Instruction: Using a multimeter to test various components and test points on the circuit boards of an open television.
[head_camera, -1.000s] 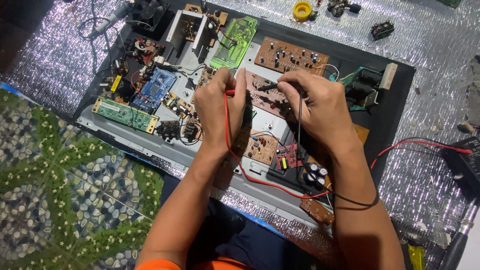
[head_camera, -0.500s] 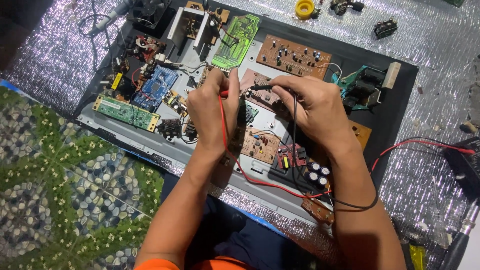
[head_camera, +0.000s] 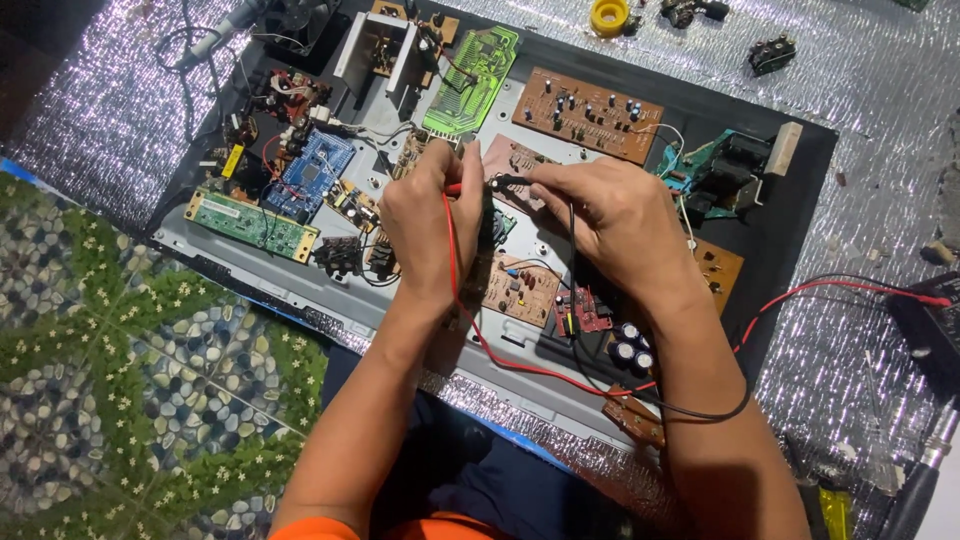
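I had both hands over the middle of the opened metal chassis (head_camera: 300, 290), where boards crowded every side and left little free room. My left hand (head_camera: 425, 225) was pinched around the red probe (head_camera: 452, 188), its red lead (head_camera: 520, 365) running down across the wrist toward the near edge. My right hand (head_camera: 620, 220) was pinched on the black probe (head_camera: 510, 181), its black lead (head_camera: 700, 413) looping under the forearm. The two tips nearly met above a small brown board (head_camera: 520, 290), but my fingers hid where they touched it. To the left lay a blue board (head_camera: 315, 172) and a long green board (head_camera: 250, 223) near the chassis edge; beyond were a bright green board (head_camera: 475, 80) and a brown strip board (head_camera: 588, 112). Capacitors (head_camera: 630, 350) stood close to my right wrist. The meter (head_camera: 935, 325) at the right was cut off by the frame, and the silver foil sheet (head_camera: 870, 180) offered the only open ground.
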